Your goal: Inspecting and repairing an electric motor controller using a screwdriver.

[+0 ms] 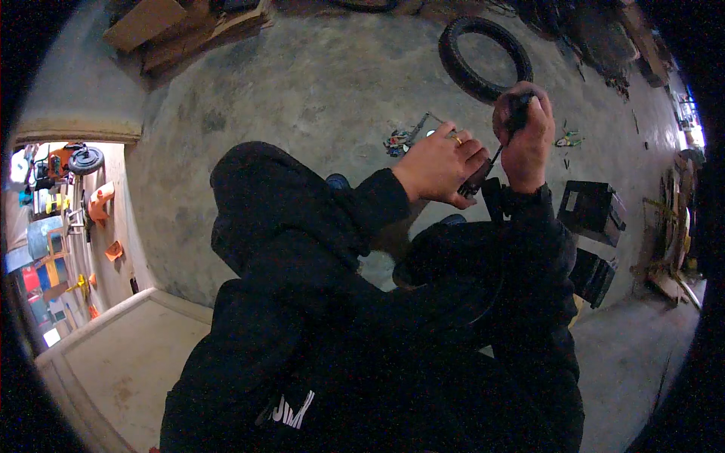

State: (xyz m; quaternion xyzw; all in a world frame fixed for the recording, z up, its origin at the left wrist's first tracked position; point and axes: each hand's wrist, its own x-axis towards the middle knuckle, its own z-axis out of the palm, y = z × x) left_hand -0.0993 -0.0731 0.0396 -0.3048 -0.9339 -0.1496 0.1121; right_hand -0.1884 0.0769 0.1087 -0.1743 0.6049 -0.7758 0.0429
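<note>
My left hand (444,164), with a ring on one finger, is closed around a small dark part (474,181) whose details I cannot make out. Just to its right, my right hand (529,140) grips the black handle of what looks like a screwdriver (517,113). A thin dark shaft runs down from that fist toward the part in the left hand; whether its tip touches is unclear. Both hands are above the concrete floor, in front of my bent knees. Behind the left hand lies a small cluster of tools or metal pieces (397,142).
A black knobby tire (453,64) lies beyond my hands. Green-handled pliers (569,139) are on the floor to the right, with two black boxes (596,215) nearer me. Cardboard (147,23) is at the far left. A doorway at left shows shelves and an orange object (101,202).
</note>
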